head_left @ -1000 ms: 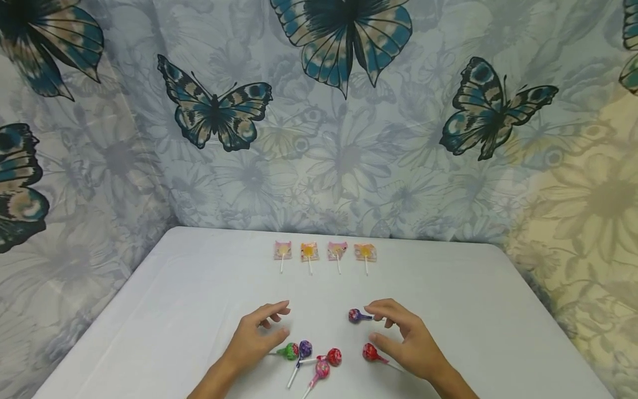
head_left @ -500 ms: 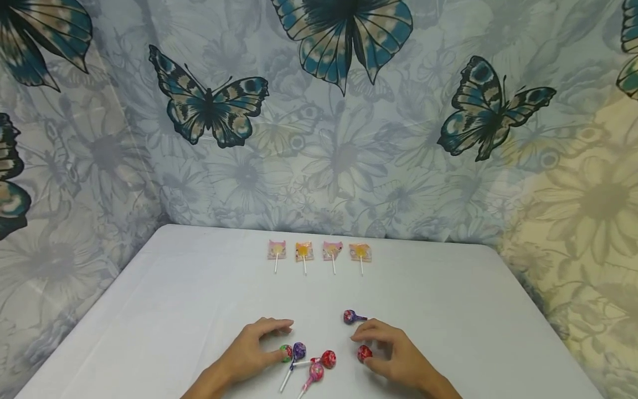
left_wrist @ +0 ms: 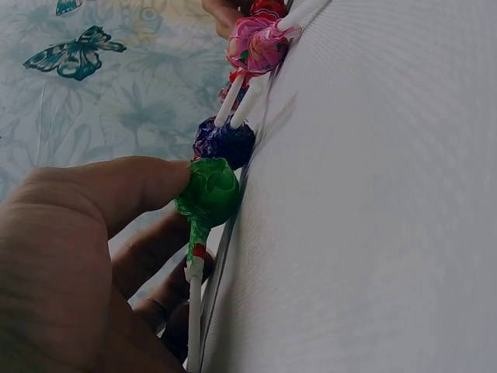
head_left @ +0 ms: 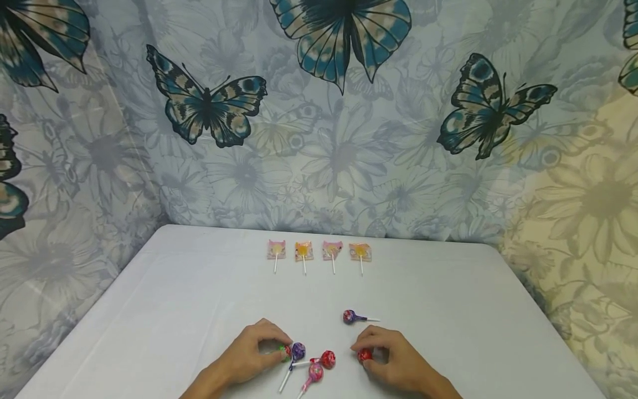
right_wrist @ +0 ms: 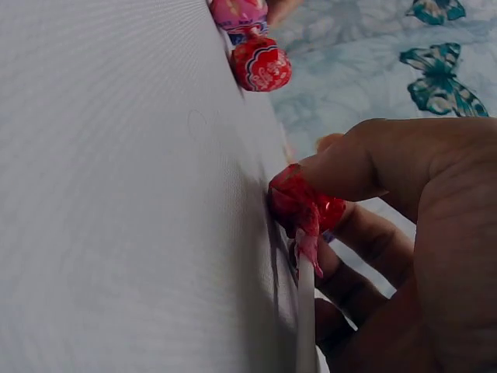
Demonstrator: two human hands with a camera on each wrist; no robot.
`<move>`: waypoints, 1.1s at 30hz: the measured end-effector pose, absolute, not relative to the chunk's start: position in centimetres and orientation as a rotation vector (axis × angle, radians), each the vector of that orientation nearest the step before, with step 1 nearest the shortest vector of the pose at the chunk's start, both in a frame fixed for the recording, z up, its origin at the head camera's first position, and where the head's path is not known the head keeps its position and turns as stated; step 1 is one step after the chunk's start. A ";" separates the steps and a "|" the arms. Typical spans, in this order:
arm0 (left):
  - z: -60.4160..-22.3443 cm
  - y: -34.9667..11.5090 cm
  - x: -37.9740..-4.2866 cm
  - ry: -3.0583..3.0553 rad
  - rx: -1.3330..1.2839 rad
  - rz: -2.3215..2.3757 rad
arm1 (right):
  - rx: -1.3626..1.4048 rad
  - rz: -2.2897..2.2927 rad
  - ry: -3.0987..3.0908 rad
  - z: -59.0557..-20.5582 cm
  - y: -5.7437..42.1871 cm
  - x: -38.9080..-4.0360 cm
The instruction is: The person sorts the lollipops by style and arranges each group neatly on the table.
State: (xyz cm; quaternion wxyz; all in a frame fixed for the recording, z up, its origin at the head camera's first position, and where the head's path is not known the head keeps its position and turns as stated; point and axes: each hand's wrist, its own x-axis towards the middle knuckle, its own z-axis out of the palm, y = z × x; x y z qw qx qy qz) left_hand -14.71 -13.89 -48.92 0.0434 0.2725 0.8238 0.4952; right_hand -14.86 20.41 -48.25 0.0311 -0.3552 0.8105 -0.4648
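On the white table, my left hand [head_left: 249, 350] pinches the round head of a green-wrapped lollipop [left_wrist: 211, 190] between thumb and fingers. Its white stick points back under the palm. My right hand [head_left: 396, 357] grips a red-wrapped lollipop [right_wrist: 299, 198] by the head, the thumb on its near side. Just right of the left fingertips lies a purple lollipop [head_left: 298, 350]. Beside it are another red lollipop [head_left: 328, 359] and a pink one [head_left: 316, 372], their sticks crossing close together. Beyond the right hand, a second purple lollipop [head_left: 349, 317] lies with its stick pointing right.
Along the far part of the table [head_left: 199, 277] runs a row of flat lollipops in clear wrappers, among them a pink one [head_left: 276, 250] at the left end and a yellow one [head_left: 360, 252] at the right end. A butterfly-patterned cloth [head_left: 349, 166] hangs behind the table.
Both hands have come down onto lollipops: the left has closed its fingers on the green one, the right on the red one. The head view has shifted slightly; the other lollipops lie as before.
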 end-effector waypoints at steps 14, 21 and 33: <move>-48.8 -13.8 -14.7 2.529 0.851 1.487 | -1.002 -1.412 2.522 -48.6 20.7 -14.7; -48.7 -13.9 -14.7 2.568 0.755 1.572 | -1.026 -1.399 2.547 -48.1 20.6 -14.7; -47.5 -15.0 -15.3 2.520 0.525 1.861 | -1.225 -1.485 2.516 -48.9 20.4 -14.8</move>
